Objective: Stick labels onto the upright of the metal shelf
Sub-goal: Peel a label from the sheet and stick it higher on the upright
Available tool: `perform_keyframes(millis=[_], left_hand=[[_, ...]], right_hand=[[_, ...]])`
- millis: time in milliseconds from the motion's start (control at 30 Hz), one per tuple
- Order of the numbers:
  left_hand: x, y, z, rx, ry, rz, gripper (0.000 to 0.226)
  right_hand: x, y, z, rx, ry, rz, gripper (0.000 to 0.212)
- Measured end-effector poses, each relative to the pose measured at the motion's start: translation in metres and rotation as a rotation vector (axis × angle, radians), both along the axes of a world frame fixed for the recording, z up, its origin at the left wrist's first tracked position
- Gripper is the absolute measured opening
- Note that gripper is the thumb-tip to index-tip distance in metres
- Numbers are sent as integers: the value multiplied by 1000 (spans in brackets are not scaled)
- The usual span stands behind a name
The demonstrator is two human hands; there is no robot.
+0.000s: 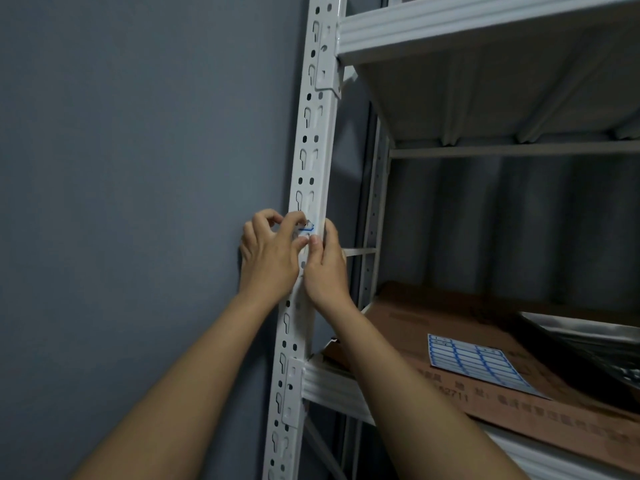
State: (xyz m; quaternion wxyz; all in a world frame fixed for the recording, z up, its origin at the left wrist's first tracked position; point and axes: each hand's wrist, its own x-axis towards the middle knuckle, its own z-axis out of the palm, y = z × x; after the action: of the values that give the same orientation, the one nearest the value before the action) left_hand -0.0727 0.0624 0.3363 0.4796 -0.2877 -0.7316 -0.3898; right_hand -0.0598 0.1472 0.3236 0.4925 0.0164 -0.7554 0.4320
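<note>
Up against the grey wall (121, 168), the white shelf upright (313, 140) carries a blue-edged label (307, 229). Left hand (268, 252) pinches the label's edge; right hand (325, 268) presses fingertips beside it.

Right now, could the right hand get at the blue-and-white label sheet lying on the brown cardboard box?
Probably yes: the label sheet lies uncovered on the cardboard box, nothing between, though the right hand is busy at the upright.
</note>
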Motion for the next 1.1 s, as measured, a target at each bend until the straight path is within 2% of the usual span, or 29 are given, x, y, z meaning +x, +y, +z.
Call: perform_keyframes(millis=[200, 400, 500, 667, 933, 1033, 1100], left_hand=[[-2, -8, 6, -109, 38, 24, 14], [6, 0, -3, 90, -16, 12, 25], [5, 1, -5, 83, 58, 46, 26], [-1, 4, -10, 115, 72, 42, 22], [-2, -8, 4, -66, 63, 19, 14], [2, -9, 4, -32, 30, 12, 19], [2, -11, 8, 0, 35, 22, 31]], right_hand=[[5, 3, 3, 7, 18, -2, 44], [6, -4, 3, 13, 15, -10, 52], [10, -4, 4, 9, 11, -1, 52], [8, -1, 3, 17, 6, -2, 49], [7, 1, 3, 25, 19, -3, 45], [8, 0, 3, 31, 31, -12, 45], [7, -1, 3, 34, 35, -21, 48]])
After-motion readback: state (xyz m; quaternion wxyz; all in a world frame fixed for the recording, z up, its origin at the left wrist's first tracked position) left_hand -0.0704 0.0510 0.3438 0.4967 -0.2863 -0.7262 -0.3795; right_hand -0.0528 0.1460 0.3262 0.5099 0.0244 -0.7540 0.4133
